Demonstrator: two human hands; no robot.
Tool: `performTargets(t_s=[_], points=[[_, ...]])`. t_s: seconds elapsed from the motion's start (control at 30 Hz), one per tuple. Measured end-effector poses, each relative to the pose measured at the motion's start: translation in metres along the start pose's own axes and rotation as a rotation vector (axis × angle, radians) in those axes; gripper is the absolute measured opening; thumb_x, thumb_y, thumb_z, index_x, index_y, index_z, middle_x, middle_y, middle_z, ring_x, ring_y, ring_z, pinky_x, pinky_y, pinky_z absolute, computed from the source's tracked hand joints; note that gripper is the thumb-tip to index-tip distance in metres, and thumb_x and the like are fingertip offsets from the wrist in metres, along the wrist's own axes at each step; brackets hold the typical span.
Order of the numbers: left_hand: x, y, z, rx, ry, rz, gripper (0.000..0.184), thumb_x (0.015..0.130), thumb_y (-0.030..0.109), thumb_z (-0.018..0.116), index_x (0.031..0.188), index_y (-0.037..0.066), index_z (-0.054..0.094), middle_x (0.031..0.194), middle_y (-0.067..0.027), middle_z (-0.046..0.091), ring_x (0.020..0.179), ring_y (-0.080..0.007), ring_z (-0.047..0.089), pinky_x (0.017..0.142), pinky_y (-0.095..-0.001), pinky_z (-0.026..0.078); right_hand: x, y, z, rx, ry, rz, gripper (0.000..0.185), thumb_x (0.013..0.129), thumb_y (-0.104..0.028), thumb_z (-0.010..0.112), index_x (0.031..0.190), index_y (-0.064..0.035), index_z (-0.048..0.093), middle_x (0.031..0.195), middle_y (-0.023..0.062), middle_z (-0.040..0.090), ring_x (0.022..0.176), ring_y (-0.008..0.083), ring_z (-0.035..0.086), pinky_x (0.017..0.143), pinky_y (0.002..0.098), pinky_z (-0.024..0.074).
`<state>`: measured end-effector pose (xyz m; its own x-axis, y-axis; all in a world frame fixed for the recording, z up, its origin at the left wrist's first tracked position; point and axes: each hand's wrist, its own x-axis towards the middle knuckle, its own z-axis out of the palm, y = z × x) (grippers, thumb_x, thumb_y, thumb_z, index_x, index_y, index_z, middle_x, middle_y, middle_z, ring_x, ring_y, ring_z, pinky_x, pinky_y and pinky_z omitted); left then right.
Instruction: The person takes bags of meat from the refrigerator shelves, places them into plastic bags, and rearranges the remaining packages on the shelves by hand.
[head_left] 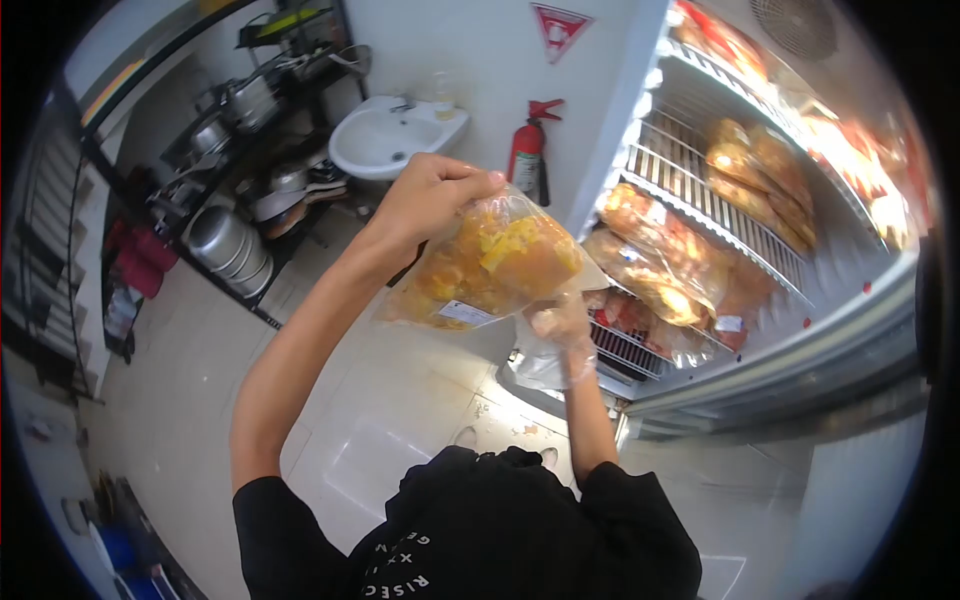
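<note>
A clear plastic bag of yellow-orange marinated meat [500, 255] hangs in front of me at chest height, with a small white label on its lower side. My left hand [432, 200] is closed on the bag's upper edge, thumb pressed along the plastic. At the bag's lower right, my right hand [562, 322] is closed on loose clear plastic, and its fingers are partly hidden. To the right stands an open fridge with wire shelves [660, 150]. Several more bags of meat [665, 255] lie on those shelves.
A white sink [395, 145] is mounted on the wall ahead, with a red fire extinguisher [526, 155] to its right. On the left, a black rack holds metal pots [228, 245]. The fridge's glass door [760, 390] stands open at the right.
</note>
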<state>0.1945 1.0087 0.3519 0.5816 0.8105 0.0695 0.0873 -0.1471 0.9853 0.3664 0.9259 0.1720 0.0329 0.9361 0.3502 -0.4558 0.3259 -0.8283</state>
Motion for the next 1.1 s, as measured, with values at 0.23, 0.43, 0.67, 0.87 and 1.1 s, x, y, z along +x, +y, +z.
performTargets(t_s=[0.23,0.43,0.67,0.87,1.1], points=[[0.037,0.027,0.066,0.028,-0.136,0.077,0.027,0.081,0.022,0.063,0.083,-0.005,0.067,0.072,-0.0054,0.063,0.066,-0.0084,0.055,0.064,-0.0223,0.043,-0.032,-0.032,-0.007,0.106,0.191,-0.079,0.087,0.051,-0.003,0.082,0.127,0.0003,0.039,0.114,0.0092,0.053,0.102,0.019,0.052,0.086,0.0317,0.0442],[0.077,0.051,0.129,0.089,-0.222,0.171,0.022,0.081,0.019,0.062,0.081,-0.003,0.068,0.069,-0.0024,0.062,0.064,-0.006,0.05,0.064,-0.0223,0.039,-0.055,-0.077,-0.039,-0.227,0.468,-0.075,0.075,0.061,0.002,0.072,0.128,-0.0013,0.037,0.109,0.0076,0.054,0.095,0.0164,0.053,0.08,0.0295,0.0461],[0.146,0.013,0.144,-0.072,-0.342,0.187,0.025,0.086,0.023,0.056,0.078,0.001,0.064,0.076,-0.0026,0.061,0.075,-0.0086,0.054,0.077,-0.0237,0.04,-0.056,-0.146,-0.081,-0.71,0.4,-0.292,0.045,0.08,-0.009,0.058,0.122,0.0002,0.043,0.11,0.013,0.054,0.097,0.0182,0.057,0.079,0.029,0.0502],[0.053,0.009,0.122,-0.079,-0.04,0.368,0.045,0.095,0.029,0.041,0.127,-0.003,0.041,0.115,-0.0128,0.056,0.107,-0.0167,0.052,0.096,-0.0302,0.037,-0.012,-0.216,-0.074,0.237,0.48,0.035,0.033,0.085,-0.011,0.055,0.115,0.0011,0.05,0.107,0.0139,0.059,0.096,0.0204,0.06,0.085,0.0337,0.0508],[-0.065,-0.131,0.067,-0.037,-0.03,-0.135,0.04,0.096,0.026,0.04,0.129,0.004,0.04,0.113,-0.0101,0.057,0.101,-0.0184,0.055,0.092,-0.0324,0.039,0.103,-0.256,-0.17,1.845,0.533,-0.37,0.021,0.081,-0.012,0.055,0.1,-0.0034,0.059,0.094,0.0055,0.063,0.088,0.0215,0.061,0.077,0.0354,0.05]])
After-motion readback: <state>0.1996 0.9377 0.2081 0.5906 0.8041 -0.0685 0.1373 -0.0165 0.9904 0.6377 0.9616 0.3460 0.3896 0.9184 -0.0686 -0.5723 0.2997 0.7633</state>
